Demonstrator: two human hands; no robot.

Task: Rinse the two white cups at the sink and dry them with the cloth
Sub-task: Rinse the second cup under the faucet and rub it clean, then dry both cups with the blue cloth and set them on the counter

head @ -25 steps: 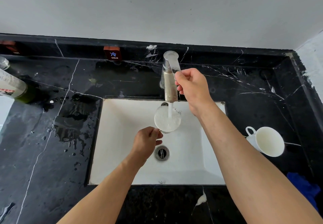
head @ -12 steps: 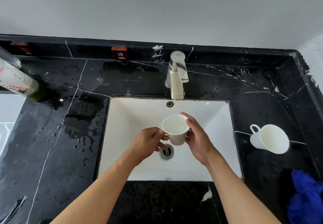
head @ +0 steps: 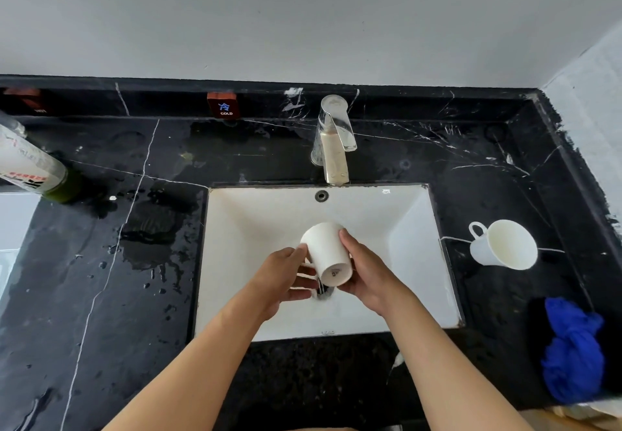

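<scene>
Over the white sink basin (head: 255,222) both my hands hold one white cup (head: 325,253). The cup is tipped with its mouth pointing away from me and its base toward the camera. My left hand (head: 282,279) grips its left side and my right hand (head: 365,270) cups its right side. The second white cup (head: 505,245) lies on its side on the black counter to the right of the basin, handle to the left. A crumpled blue cloth (head: 572,353) rests on the counter at the near right.
The chrome faucet (head: 335,142) stands behind the basin with no water running. A bottle (head: 32,169) lies at the far left on the black marble counter (head: 101,296), which has wet patches left of the basin. A corner wall closes the right side.
One second ago my right hand was on the faucet lever with water running into the cup. The water has stopped, my right hand has joined the cup, and the cup is tipped over.
</scene>
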